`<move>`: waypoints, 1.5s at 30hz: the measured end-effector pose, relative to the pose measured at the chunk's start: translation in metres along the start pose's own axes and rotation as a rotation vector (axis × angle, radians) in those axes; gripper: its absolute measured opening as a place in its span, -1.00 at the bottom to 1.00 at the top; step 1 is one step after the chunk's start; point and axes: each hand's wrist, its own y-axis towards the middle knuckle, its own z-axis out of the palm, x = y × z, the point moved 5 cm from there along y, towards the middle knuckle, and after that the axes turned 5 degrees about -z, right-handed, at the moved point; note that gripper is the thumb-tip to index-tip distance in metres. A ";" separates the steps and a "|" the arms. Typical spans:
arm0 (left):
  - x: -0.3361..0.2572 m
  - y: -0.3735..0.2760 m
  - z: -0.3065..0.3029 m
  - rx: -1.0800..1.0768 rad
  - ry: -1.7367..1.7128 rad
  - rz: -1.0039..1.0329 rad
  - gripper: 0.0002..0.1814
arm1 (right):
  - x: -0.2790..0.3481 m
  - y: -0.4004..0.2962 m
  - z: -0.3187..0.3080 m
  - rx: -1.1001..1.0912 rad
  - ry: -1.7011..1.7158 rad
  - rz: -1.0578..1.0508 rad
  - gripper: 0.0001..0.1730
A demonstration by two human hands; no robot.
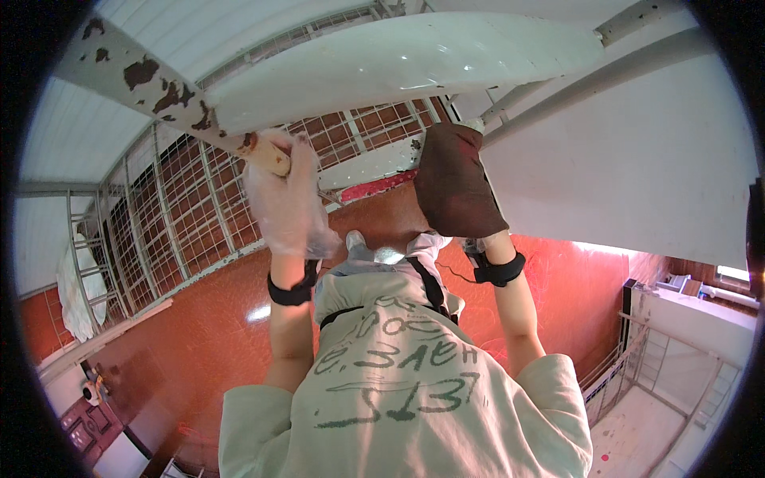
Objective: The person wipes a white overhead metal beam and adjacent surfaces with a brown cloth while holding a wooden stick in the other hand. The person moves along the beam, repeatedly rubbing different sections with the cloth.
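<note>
My left hand [287, 191], in a loose clear plastic glove, is closed around a cream-painted metal tube [270, 156] that meets a grey bed-frame post [143, 77] with peeling paint and dark rusty patches. To the right, my right hand [495, 236] is mostly hidden behind a dark brown sheet [451, 179], which looks like sandpaper. The sheet bends over the hand, and its far edge is near a rail; whether it touches cannot be told. Beyond both hands stretches a glossy white curved panel [406, 57], apparently part of the bed frame.
Below the hands lies a wire-mesh bed base [179, 203], with a metal ladder [89, 269] at its left end. A pale panel [597, 149] fills the right side. The reddish-brown floor [209, 322] surrounds my feet. Another metal frame [645, 364] stands at lower right.
</note>
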 end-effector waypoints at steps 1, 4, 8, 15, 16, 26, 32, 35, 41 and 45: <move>-0.009 -0.008 -0.007 -0.160 0.128 0.213 -0.90 | -0.003 -0.002 -0.007 -0.144 0.246 0.005 -0.68; -0.029 -0.051 -0.006 -0.326 0.255 0.734 -0.82 | -0.011 -0.011 -0.010 -0.457 0.524 0.025 -0.68; -0.025 -0.090 0.045 0.486 0.406 0.801 -0.71 | -0.008 -0.015 0.015 -0.583 0.800 0.076 -0.68; -0.029 -0.095 0.079 0.602 0.380 0.904 -0.67 | -0.001 -0.036 0.030 -0.718 1.340 0.189 -0.68; -0.030 -0.094 0.081 0.610 0.390 0.903 -0.67 | 0.000 -0.040 0.029 -0.729 1.407 0.199 -0.68; -0.040 -0.105 0.085 0.599 0.394 0.964 -0.71 | 0.009 -0.045 0.026 -1.015 1.721 0.126 -0.68; -0.037 -0.110 0.086 0.547 0.392 1.026 -0.74 | 0.011 -0.044 0.030 -1.045 1.748 0.112 -0.67; -0.042 -0.104 0.084 0.543 0.342 0.939 -0.81 | 0.016 -0.043 0.036 -0.692 1.780 0.241 -0.63; -0.048 -0.081 0.088 0.539 0.350 0.683 -0.80 | 0.027 -0.041 0.022 -0.275 2.064 0.266 -0.62; -0.042 -0.075 0.088 0.565 0.343 0.502 -0.81 | 0.025 -0.039 0.008 -0.352 1.896 0.353 -0.58</move>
